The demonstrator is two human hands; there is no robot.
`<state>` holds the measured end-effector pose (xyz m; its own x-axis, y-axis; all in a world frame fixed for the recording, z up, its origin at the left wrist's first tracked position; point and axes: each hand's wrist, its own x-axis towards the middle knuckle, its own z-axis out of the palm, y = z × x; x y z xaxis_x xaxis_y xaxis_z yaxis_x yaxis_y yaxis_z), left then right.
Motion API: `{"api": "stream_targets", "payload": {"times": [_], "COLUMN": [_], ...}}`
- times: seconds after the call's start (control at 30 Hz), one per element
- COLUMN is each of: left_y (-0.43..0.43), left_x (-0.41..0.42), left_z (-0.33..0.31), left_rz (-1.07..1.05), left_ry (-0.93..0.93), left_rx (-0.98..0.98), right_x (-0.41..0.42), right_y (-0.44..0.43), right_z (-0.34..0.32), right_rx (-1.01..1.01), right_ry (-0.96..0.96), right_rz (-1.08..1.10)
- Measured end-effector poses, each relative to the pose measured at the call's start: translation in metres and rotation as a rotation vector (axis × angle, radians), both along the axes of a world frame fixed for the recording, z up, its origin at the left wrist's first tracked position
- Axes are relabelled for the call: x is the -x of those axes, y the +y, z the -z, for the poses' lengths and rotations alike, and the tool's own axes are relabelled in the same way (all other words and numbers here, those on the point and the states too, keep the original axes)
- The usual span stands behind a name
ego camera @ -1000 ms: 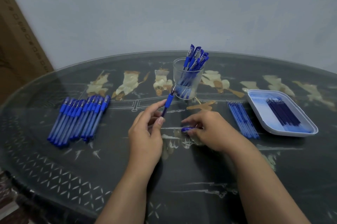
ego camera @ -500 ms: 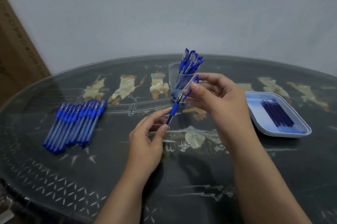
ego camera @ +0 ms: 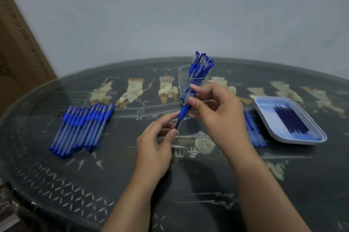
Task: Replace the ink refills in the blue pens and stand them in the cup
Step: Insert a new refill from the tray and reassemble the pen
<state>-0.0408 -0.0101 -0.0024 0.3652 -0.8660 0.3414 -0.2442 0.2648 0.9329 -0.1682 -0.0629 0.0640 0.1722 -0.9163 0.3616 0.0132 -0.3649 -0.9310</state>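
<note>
Risen from the table [ego camera: 188,184] within 1 second, the right hand [ego camera: 217,116] is pinching a cap [ego camera: 191,95] onto the pen [ego camera: 182,112], which the left hand [ego camera: 154,148] is gripping by its lower end just before the cup [ego camera: 184,82], suggesting this refill is nearing completion.

The wall [ego camera: 170,9] is plain pale grey-blue, matt, with a few small marks, evenly lit by soft, dim light. Directly in front of it stands an oval table [ego camera: 56,179], dark under a sheet of glass, with pale inlaid figures [ego camera: 132,90] along its far half and a white lattice pattern [ego camera: 62,192] near its front edge. A brown cardboard carton [ego camera: 17,46] with printed marks stands against the wall at the left, behind the table's rim.
</note>
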Motion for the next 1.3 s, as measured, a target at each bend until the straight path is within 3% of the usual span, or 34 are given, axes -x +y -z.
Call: {"api": "stream_targets", "payload": {"times": [1.3], "left_y": [0.0005], "left_x": [-0.004], "left_z": [-0.0006], "left_rz": [-0.041], "left_ry": [0.032], "left_rx": [-0.034], "right_x": [-0.0107], "right_y": [0.001], "right_z": [0.0023], "right_rx": [-0.004], "right_ry": [-0.004], "right_rz": [0.045]}}
